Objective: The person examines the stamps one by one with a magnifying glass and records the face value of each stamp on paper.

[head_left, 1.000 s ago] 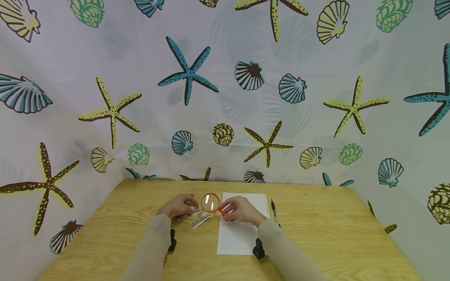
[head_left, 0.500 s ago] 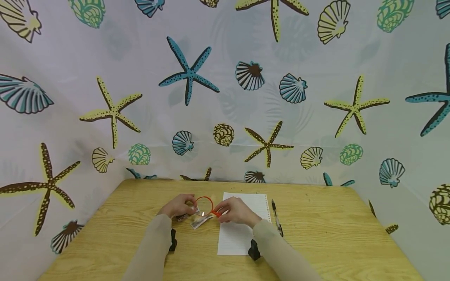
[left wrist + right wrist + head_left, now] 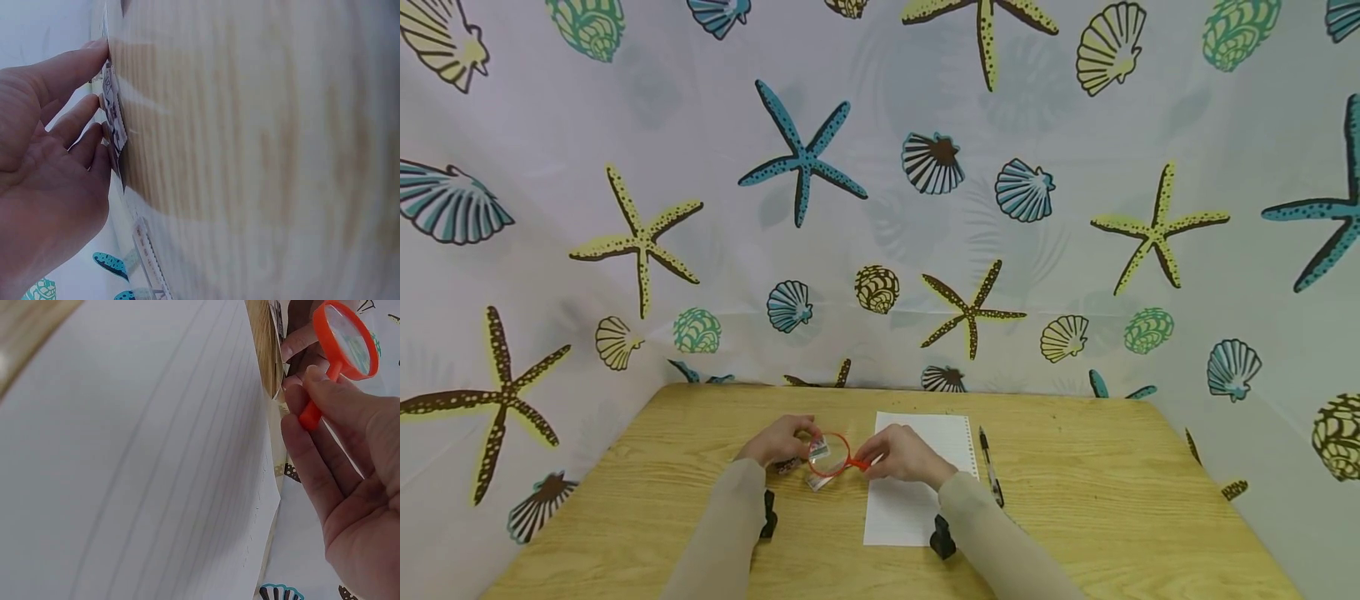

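The right hand (image 3: 901,457) is pinching the orange handle of a small magnifying glass (image 3: 830,455), thumb and fingers curled round it, and is holding the lens low over a small printed slip (image 3: 817,451) near the middle of the desk (image 3: 1097,500). A second ago the lens was standing higher and further back, tilted up and catching the light; now it is sitting down over the slip, whose print is showing through the glass, so the looking seems to be properly under way. The left hand (image 3: 780,440) is pressing its fingertips (image 3: 100,103) on that slip to keep it flat (a second slip (image 3: 815,481) is lying just nearer the front edge). A lined sheet (image 3: 917,492) is lying under the right wrist, with a pen (image 3: 988,468) along its right edge.
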Tool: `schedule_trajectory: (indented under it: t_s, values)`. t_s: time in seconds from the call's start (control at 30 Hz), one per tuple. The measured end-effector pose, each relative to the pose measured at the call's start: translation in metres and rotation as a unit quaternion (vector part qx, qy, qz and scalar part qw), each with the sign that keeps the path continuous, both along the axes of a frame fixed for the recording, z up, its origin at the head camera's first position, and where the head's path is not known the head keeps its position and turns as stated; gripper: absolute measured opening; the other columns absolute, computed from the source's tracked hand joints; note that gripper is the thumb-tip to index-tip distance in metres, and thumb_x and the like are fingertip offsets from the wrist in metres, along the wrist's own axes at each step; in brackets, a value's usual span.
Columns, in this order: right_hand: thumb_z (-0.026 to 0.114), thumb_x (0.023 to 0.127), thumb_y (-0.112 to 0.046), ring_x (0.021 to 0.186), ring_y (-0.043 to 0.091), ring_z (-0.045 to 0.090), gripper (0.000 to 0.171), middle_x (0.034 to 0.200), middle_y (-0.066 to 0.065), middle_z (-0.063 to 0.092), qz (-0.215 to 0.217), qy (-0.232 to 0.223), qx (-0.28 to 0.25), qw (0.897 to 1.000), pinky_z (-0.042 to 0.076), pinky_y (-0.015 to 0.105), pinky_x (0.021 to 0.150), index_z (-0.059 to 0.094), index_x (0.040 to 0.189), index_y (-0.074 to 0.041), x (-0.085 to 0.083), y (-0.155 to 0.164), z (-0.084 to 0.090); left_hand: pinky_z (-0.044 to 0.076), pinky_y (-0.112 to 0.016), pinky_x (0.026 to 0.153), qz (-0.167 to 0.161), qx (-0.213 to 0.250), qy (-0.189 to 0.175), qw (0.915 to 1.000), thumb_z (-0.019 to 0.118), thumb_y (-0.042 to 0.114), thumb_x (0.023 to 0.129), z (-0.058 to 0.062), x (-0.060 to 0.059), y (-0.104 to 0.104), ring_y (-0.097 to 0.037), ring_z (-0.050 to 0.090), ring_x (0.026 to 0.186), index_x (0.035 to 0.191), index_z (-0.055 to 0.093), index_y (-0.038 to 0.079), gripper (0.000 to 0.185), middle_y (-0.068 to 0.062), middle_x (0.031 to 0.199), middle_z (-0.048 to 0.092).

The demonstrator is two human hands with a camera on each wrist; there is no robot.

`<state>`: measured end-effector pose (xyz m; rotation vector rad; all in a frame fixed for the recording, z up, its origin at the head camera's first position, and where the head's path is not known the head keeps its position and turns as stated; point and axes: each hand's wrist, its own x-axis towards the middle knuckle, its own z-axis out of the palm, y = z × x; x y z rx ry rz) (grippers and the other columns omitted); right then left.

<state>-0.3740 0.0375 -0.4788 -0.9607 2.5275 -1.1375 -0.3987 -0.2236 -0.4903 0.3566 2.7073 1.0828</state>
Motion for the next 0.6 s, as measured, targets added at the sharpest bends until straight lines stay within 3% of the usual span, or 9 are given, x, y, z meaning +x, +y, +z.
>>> schedule_trajectory:
  t_s: [0.6]
  values:
    - [0.078,0.080,-0.002,0.079,0.001,0.068,0.020,0.091,-0.002,0.076,0.002,0.002,0.004,1.000,0.053,0.018,0.068,0.078,0.098,-0.012,0.0048,0.0031,0.0066,0.036,-0.059,0.109,-0.009,-0.002,-0.001,1.0000,0.068,0.002,0.085,-0.0004,0.0002,-0.0004,-0.050,0.027,0.142,0.111,0.069,0.001,0.026,-0.026,0.156,0.030]
